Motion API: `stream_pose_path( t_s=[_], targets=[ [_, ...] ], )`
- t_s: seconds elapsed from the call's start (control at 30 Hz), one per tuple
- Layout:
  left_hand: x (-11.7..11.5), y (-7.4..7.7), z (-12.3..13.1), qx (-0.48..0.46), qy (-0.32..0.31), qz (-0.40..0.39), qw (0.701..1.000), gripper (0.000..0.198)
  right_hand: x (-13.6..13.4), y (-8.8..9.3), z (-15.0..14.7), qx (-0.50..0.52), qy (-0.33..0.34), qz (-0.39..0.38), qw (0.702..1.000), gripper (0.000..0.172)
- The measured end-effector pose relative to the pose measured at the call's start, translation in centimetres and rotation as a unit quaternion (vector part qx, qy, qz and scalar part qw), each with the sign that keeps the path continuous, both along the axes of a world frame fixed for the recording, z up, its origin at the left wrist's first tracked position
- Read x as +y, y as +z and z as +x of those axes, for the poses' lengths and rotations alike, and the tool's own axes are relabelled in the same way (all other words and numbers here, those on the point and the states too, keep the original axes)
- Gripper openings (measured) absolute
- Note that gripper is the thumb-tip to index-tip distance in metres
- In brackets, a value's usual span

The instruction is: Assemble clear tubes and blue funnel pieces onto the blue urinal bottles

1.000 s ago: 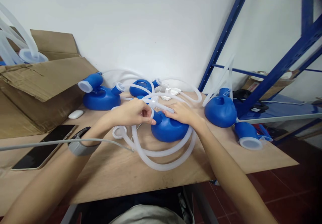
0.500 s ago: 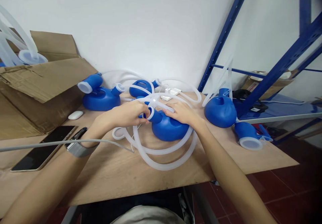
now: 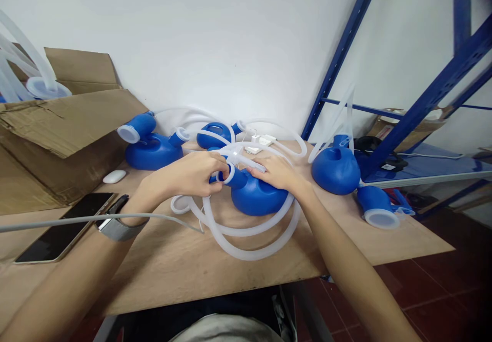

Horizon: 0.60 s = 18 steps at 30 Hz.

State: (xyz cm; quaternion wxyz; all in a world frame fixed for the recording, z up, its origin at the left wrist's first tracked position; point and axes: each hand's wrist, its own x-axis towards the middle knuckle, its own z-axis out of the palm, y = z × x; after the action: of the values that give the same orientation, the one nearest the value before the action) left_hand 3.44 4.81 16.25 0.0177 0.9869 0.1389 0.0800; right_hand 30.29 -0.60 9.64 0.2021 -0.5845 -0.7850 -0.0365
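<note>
A blue urinal bottle (image 3: 257, 198) lies on the table in front of me, its neck with a white rim (image 3: 229, 174) pointing left. My left hand (image 3: 202, 173) is closed, thumb and fingers pinched at that rim; a bit of blue shows between them, but its shape is hidden. From the other side my right hand (image 3: 274, 172) grips the top of the bottle, fingers over its handle area. A clear tube end (image 3: 251, 162) touches the right fingers. Coils of translucent tube (image 3: 253, 254) loop around the bottle's front.
More blue urinal bottles stand at left (image 3: 154, 152), back (image 3: 211, 136) and right (image 3: 335, 172). A cardboard box (image 3: 77, 126) with tubes is at far left. A phone (image 3: 65, 229), a white mouse-like case (image 3: 114, 176) and a grey cable (image 3: 154, 215) lie nearby. Blue shelving (image 3: 338, 60) rises at right.
Hardly anything differs. My left fingers have shifted slightly at the bottle's mouth, while the right hand and bottle stay in place. The view has moved a little.
</note>
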Motion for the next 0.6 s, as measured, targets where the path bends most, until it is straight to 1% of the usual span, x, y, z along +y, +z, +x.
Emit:
stream_pose_path(
  t_s=[0.1, 0.17, 0.33, 0.47, 0.6],
  targets=[
    [0.02, 0.15, -0.09, -0.012, 0.010, 0.049, 0.999, 0.015, -0.02, 0.04, -0.01, -0.003, 0.008, 0.002, 1.000, 0.044],
    [0.10, 0.12, -0.17, -0.013, 0.013, 0.062, 0.998, 0.016, -0.02, 0.06, -0.02, -0.005, 0.007, 0.000, 1.000, 0.042],
    [0.29, -0.19, -0.36, -0.021, 0.005, 0.036, 0.999, 0.016, -0.05, 0.00, -0.04, -0.003, -0.006, -0.002, 1.000, 0.045],
    [0.28, -0.35, -0.26, -0.023, -0.012, 0.013, 1.000, 0.012, -0.06, -0.15, 0.06, 0.001, -0.009, -0.005, 1.000, 0.050],
    [-0.01, -0.31, 0.01, 0.000, 0.016, -0.012, 1.000, 0.009, -0.05, -0.19, 0.06, 0.003, -0.010, 0.001, 1.000, 0.052]
  ],
)
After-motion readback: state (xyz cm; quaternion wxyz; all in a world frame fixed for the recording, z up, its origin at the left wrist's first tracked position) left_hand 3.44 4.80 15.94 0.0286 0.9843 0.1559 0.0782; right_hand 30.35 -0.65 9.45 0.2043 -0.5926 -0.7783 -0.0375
